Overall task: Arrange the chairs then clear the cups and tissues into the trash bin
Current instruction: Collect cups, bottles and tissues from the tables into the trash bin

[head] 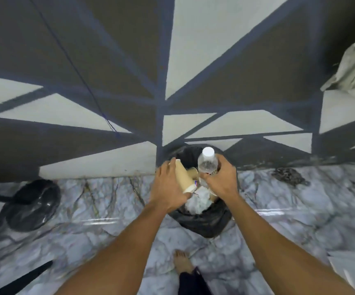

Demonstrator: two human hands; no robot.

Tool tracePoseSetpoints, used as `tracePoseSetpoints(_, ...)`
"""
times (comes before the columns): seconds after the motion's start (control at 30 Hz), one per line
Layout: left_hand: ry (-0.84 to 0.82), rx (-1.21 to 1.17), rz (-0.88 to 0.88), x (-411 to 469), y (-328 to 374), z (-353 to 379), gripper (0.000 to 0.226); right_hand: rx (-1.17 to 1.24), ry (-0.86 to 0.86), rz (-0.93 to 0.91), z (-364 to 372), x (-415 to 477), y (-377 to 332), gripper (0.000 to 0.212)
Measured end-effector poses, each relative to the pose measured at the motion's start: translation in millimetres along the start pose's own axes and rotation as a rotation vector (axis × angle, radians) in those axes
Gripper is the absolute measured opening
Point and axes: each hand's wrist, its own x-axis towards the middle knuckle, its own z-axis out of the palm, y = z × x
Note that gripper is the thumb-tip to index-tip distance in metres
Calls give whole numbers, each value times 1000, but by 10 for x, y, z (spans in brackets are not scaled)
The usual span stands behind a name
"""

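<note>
Marble floor, patterned wall: over the bin (202,222), left hand (169,186) grips cups (184,177), right hand (222,179) clasps bottle (206,161), poised to drop.

A black round lid (32,204) lies on the marble floor (300,209) below a triangle-patterned wall (108,60)

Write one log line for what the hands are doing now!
left hand: holds tan paper cup | right hand: holds clear plastic bottle | both over black-lined trash bin
</note>
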Motion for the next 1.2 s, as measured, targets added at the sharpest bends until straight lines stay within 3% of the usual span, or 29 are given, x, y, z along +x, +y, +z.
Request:
tracePoseSetpoints(0.2,-124,-1,-88,447,251,530,132,-14,2,76,-84,555,422,62)
tracePoseSetpoints(0.37,-230,64,-115,559,134,671,108,-2,-146,210,19,943,623,101)
tracePoseSetpoints(0.63,-205,9,-142,513,-140,498,76,-56,-158,304,181,944,759,73)
tracePoseSetpoints(0.87,-136,-64,-171,237,-368,104,80,-139,-233,140,489,631,187,40)
tracePoseSetpoints(1.03,28,-108,-236,-286,-836,-499,76,-238,-495,-135,1128,28,-616,27)
tracePoseSetpoints(1.2,272,-91,-379,-1266,-1585,-1174,74,-297,-698,-452,1918,-966,-1552,28)
